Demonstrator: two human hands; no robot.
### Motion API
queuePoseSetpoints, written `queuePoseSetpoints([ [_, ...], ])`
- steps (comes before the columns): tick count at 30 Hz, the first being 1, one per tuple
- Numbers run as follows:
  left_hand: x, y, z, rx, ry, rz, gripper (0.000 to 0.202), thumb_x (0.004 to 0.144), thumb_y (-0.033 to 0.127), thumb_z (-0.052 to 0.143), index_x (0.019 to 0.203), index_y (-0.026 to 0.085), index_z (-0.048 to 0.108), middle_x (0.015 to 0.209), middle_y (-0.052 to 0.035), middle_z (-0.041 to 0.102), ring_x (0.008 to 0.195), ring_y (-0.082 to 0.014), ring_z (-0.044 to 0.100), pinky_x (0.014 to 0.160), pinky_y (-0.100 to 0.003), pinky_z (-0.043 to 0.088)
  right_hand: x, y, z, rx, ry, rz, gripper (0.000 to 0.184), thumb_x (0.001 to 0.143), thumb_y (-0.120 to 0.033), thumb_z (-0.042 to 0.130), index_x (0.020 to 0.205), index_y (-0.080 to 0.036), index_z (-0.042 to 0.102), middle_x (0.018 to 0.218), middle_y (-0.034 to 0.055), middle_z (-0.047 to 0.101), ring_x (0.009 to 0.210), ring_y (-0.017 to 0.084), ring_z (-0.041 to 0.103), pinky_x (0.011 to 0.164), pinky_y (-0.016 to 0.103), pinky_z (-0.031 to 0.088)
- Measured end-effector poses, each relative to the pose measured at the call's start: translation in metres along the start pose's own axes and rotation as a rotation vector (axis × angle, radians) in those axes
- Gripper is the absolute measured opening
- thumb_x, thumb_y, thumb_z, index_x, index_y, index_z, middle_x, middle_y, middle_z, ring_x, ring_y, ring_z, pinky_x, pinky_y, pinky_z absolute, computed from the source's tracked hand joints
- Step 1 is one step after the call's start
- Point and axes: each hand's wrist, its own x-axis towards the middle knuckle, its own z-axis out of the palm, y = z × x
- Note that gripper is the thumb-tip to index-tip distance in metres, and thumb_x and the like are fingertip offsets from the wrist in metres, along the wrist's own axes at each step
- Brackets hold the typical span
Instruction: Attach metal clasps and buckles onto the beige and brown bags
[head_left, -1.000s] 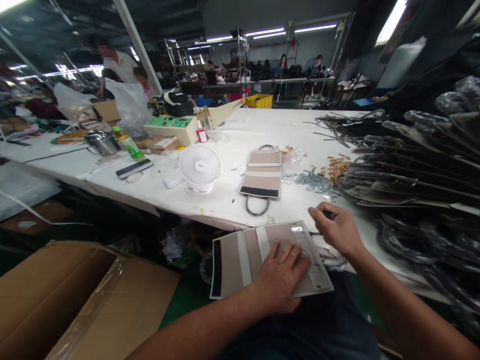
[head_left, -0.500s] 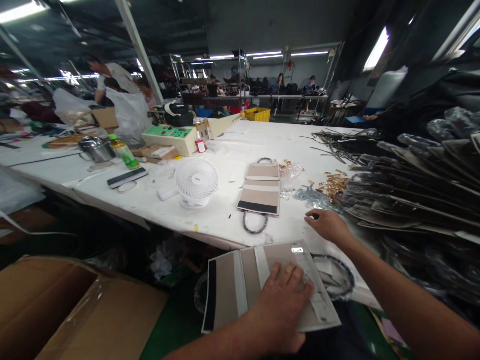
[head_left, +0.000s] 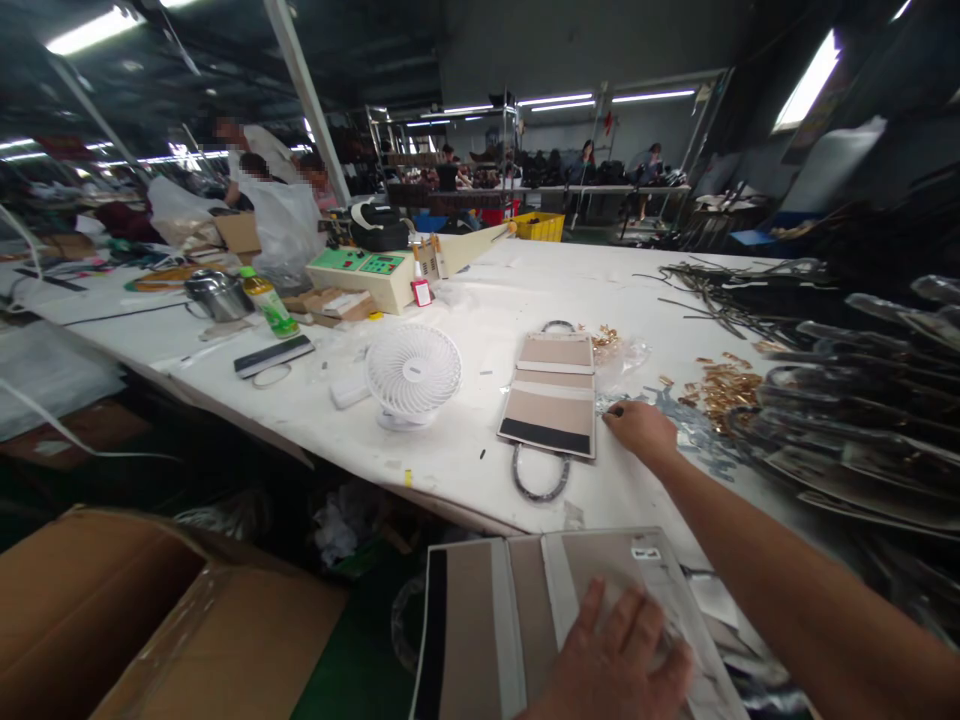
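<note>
My left hand (head_left: 611,655) lies on a flat, unfolded bag piece (head_left: 469,620) at the bottom of the view, fingers spread. The bag piece is beige with white strips, a black end strip and a small metal plate (head_left: 645,553) near its far edge. My right hand (head_left: 641,425) hovers at or rests on the table beside a heap of small silver metal pieces (head_left: 701,440). Its thumb and fingers are pinched around something dark and too small to name. Left of it lies a second unfolded bag piece (head_left: 551,405) with film-wrapped loop handles.
A white fan (head_left: 415,372) stands mid-table (head_left: 465,460). Gold metal pieces (head_left: 724,390) and a stack of wrapped pieces (head_left: 862,440) lie right. Behind the fan are a green-topped machine (head_left: 367,270), a bottle (head_left: 270,303) and a metal pot (head_left: 216,295). A cardboard box (head_left: 225,635) sits lower left.
My right hand has come closer to the second bag piece, remaining pinched. My left hand and the bag piece under it sit lower in view. The camera view has shifted.
</note>
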Motion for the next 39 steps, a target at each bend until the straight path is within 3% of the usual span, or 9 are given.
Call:
queuePoseSetpoints([
  [4, 0.000, -0.004, -0.010, -0.030, -0.023, 0.020, 0.042, 0.109, 0.039, 0.049, 0.148, 0.027, 0.058, 0.155, -0.0102, 0.062, 0.149, -0.0327, 0.048, 0.120, -0.055, 0.046, 0.002, 0.001, -0.002, -0.012, -0.029, 0.039, 0.031, 0.096, -0.041, 0.065, 0.112, -0.026, 0.087, 0.120, 0.0129, 0.079, 0.108, 0.034, 0.074, 0.083, 0.036, 0.055],
  [8, 0.003, -0.009, -0.030, -0.103, -0.147, 0.023, 0.049, 0.111, 0.043, 0.045, 0.155, 0.022, 0.051, 0.162, -0.0126, 0.054, 0.153, -0.0323, 0.044, 0.124, -0.055, 0.041, -0.010, 0.002, -0.010, -0.030, 0.002, 0.011, 0.033, 0.100, -0.035, 0.059, 0.112, -0.021, 0.085, 0.120, 0.0179, 0.078, 0.108, 0.037, 0.073, 0.084, 0.040, 0.054],
  [12, 0.004, -0.011, -0.049, -0.242, -0.277, 0.016, 0.086, 0.096, 0.065, 0.064, 0.164, 0.018, 0.037, 0.172, -0.0178, 0.038, 0.159, -0.0367, 0.034, 0.131, -0.060, 0.030, -0.038, 0.014, -0.028, 0.006, 0.042, -0.036, 0.032, 0.100, -0.034, 0.057, 0.109, -0.020, 0.084, 0.110, 0.0166, 0.079, 0.102, 0.036, 0.074, 0.081, 0.038, 0.052],
  [17, 0.007, -0.006, -0.069, -0.353, -0.314, -0.071, 0.090, 0.089, 0.053, 0.074, 0.164, 0.020, 0.037, 0.173, -0.0177, 0.036, 0.162, -0.0356, 0.030, 0.136, -0.060, 0.019, -0.107, 0.047, -0.056, 0.166, -0.024, -0.114, 0.031, 0.093, -0.035, 0.060, 0.109, -0.022, 0.084, 0.093, 0.0059, 0.080, 0.079, 0.024, 0.073, 0.069, 0.029, 0.051],
  [21, 0.010, -0.002, -0.073, -0.360, -0.324, -0.066, 0.090, 0.087, 0.050, 0.076, 0.163, 0.019, 0.039, 0.173, -0.0193, 0.036, 0.162, -0.0367, 0.030, 0.136, -0.062, 0.016, -0.177, 0.064, -0.072, 0.431, -0.170, -0.118, 0.058, 0.085, -0.051, 0.063, 0.129, -0.017, 0.079, 0.064, -0.0006, 0.067, 0.050, 0.018, 0.056, 0.050, 0.029, 0.041],
  [24, 0.011, 0.000, -0.071, -0.360, -0.319, -0.071, 0.093, 0.085, 0.049, 0.078, 0.163, 0.019, 0.040, 0.172, -0.0195, 0.036, 0.162, -0.0376, 0.028, 0.136, -0.064, 0.014, -0.217, 0.062, -0.074, 0.567, -0.320, -0.079, 0.064, 0.078, -0.059, 0.065, 0.119, -0.014, 0.082, 0.054, -0.0022, 0.058, 0.048, 0.018, 0.050, 0.047, 0.029, 0.035],
  [26, 0.010, 0.001, -0.070, -0.364, -0.305, -0.075, 0.093, 0.084, 0.049, 0.078, 0.164, 0.019, 0.040, 0.172, -0.0196, 0.036, 0.162, -0.0375, 0.028, 0.137, -0.064, 0.014, -0.233, 0.059, -0.070, 0.592, -0.381, -0.057, 0.060, 0.075, -0.061, 0.064, 0.111, -0.016, 0.082, 0.061, -0.0002, 0.064, 0.052, 0.018, 0.053, 0.050, 0.029, 0.038],
  [33, 0.007, 0.006, -0.064, -0.364, -0.266, -0.105, 0.089, 0.080, 0.044, 0.081, 0.160, 0.022, 0.048, 0.167, -0.0177, 0.041, 0.159, -0.0387, 0.031, 0.137, -0.062, 0.016, -0.246, 0.059, -0.054, 0.422, -0.305, -0.176, 0.043, 0.078, -0.053, 0.060, 0.100, -0.022, 0.080, 0.087, 0.0037, 0.079, 0.079, 0.026, 0.071, 0.075, 0.035, 0.050],
  [39, 0.007, 0.005, -0.063, -0.375, -0.266, -0.102, 0.092, 0.080, 0.046, 0.081, 0.162, 0.024, 0.046, 0.167, -0.0181, 0.039, 0.159, -0.0390, 0.031, 0.135, -0.062, 0.021, -0.244, 0.067, -0.048, 0.393, -0.300, -0.210, 0.038, 0.081, -0.051, 0.060, 0.100, -0.025, 0.081, 0.089, 0.0025, 0.080, 0.081, 0.027, 0.074, 0.074, 0.035, 0.051],
])
